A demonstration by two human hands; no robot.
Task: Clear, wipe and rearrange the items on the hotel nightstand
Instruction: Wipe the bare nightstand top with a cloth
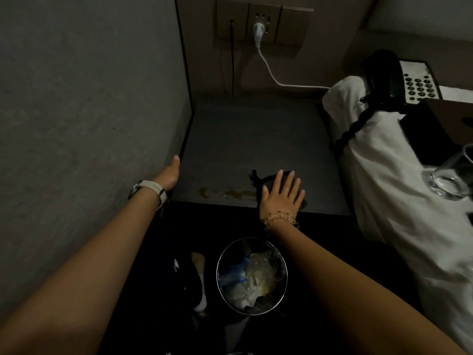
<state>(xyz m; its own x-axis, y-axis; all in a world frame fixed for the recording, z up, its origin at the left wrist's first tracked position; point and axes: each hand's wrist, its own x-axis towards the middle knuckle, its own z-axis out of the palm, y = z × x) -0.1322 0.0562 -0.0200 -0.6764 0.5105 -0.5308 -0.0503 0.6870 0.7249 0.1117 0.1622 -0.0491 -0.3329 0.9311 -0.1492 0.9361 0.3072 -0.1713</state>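
Dim hotel corner here, grey wall on your left, and the nightstand desk (256,139) is sitting mostly bare already. So by the look of it you're into the wiping step, clearing pretty much done. The cleared stuff is piling up on the white bed (384,201) to the right: phone (409,80), a dark box, a drinking glass (450,178). Down on the floor the bin (252,276) is holding crumpled plastic.

Your right hand (280,196) is pressing flat, fingers spread, on a dark cloth (294,175) near the front edge of the desk. Your left hand (170,174) is resting against the desk's left edge; can't tell whether that grip is curling round it.

There's a yellowish spill (227,193) smearing the surface just left of the cloth. I'd say the next move is dragging the cloth left across it, pressing firmly.
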